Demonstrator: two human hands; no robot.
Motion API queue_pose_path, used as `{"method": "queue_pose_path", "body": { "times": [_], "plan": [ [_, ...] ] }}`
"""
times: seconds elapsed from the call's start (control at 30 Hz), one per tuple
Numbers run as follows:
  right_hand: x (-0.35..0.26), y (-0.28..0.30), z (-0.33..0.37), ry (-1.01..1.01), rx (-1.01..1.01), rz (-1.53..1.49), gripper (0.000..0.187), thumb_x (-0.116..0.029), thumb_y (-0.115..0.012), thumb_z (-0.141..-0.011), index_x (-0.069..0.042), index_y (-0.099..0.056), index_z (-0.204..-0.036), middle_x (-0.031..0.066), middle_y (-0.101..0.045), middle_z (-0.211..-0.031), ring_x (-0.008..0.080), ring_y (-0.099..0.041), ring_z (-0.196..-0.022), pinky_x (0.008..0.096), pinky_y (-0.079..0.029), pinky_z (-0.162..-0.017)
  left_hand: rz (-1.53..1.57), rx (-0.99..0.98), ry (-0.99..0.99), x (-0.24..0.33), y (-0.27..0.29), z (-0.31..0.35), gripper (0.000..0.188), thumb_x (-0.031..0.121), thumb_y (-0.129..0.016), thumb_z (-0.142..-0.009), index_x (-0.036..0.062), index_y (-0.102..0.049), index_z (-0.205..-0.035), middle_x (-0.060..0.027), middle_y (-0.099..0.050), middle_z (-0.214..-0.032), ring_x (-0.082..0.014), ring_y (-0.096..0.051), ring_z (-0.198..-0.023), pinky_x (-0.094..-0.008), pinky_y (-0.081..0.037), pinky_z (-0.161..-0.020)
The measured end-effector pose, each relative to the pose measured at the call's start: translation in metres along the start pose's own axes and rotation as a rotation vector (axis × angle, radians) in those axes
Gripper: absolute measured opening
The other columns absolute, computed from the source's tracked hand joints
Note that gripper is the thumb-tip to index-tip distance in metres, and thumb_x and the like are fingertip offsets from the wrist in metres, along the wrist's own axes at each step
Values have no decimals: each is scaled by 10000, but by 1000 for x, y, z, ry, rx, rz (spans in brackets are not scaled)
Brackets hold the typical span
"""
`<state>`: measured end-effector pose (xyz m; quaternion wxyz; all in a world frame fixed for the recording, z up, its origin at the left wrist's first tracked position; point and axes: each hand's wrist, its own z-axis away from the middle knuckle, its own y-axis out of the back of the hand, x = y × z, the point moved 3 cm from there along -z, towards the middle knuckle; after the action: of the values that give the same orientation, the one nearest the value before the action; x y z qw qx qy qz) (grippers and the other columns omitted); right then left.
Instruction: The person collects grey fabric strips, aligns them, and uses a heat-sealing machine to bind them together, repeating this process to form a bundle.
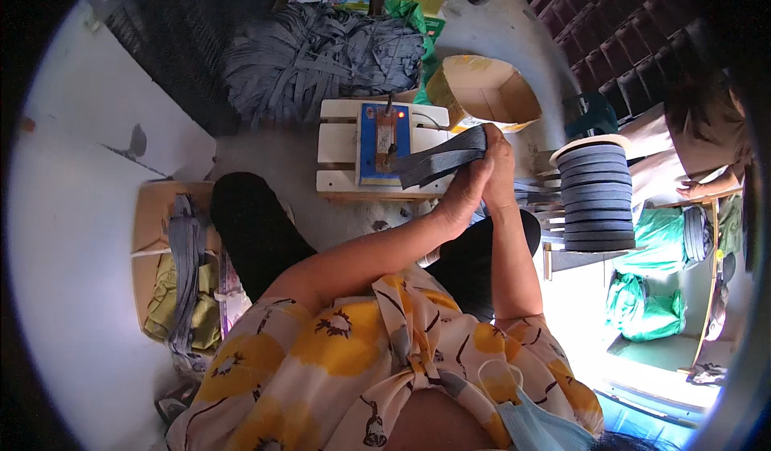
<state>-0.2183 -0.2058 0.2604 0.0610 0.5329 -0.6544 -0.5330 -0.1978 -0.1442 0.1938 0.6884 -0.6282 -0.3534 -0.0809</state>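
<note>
A folded bundle of flat grey fabric tape (442,160) stretches leftward from my hands, over the right side of a small blue device (369,142). My right hand (499,166) is closed round the right end of the tape. Pressed against it from the left, my left hand (464,196) is closed on the tape as well, its fingertips mostly hidden. The device carries a lit red light and a brown middle strip. It sits on a white slatted stool (337,179) in front of my knees.
Behind the stool lies a big heap of grey tape (305,57), beside an open cardboard box (490,89). A large spool of grey tape (596,198) stands at right. Another box (148,218) holds tape at left. Someone's hand (692,188) shows far right, above green bags (654,238).
</note>
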Motion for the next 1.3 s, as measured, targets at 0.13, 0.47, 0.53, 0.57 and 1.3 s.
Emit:
{"method": "queue_pose_path", "body": {
  "times": [0.13, 0.47, 0.53, 0.57, 1.3],
  "plan": [
    [-1, -6, 8, -23, -12, 70, 272, -92, -573, -734, 4, -561, -987, 222, -621, -911, 392, -577, -893, 438, -415, -819, 307, 107, -34, 13, 8, -1, 600, 352, -660, -855, 67, -422, -1326, -11, -485, -1294, -137, -401, -1225, -299, -273, -1053],
    [-28, -12, 11, 74, -31, 125, 433, 89, -490, -607, 10, -535, -1031, 232, -599, -952, 408, -538, -955, 444, -392, -870, 273, 41, -207, 76, 23, 9, 513, 306, -541, -918, 84, -376, -1351, -102, -451, -1365, -203, -393, -1263, -377, -255, -1088],
    [-29, -14, 11, 119, -17, 129, 380, 38, -545, -573, 15, -520, -951, 204, -575, -895, 388, -525, -916, 439, -383, -848, 275, 61, -241, 87, 28, 14, 439, 288, -527, -930, 92, -421, -1309, -111, -493, -1312, -231, -435, -1232, -401, -298, -1068],
    [-31, -16, 9, 114, -32, 135, 391, 43, -544, -569, 17, -519, -958, 206, -574, -899, 390, -524, -918, 439, -381, -856, 298, 56, -262, 92, 33, 15, 413, 274, -526, -935, 90, -432, -1292, -112, -515, -1283, -223, -457, -1207, -395, -319, -1054],
    [-50, -27, 3, 242, -71, 234, 436, 15, -622, -549, 2, -552, -979, 179, -573, -933, 358, -532, -974, 422, -374, -897, -196, 320, -604, 170, 42, 28, 344, 315, -409, -998, -8, -525, -1010, -149, -663, -964, -197, -631, -930, -325, -498, -843]
  ]
}}
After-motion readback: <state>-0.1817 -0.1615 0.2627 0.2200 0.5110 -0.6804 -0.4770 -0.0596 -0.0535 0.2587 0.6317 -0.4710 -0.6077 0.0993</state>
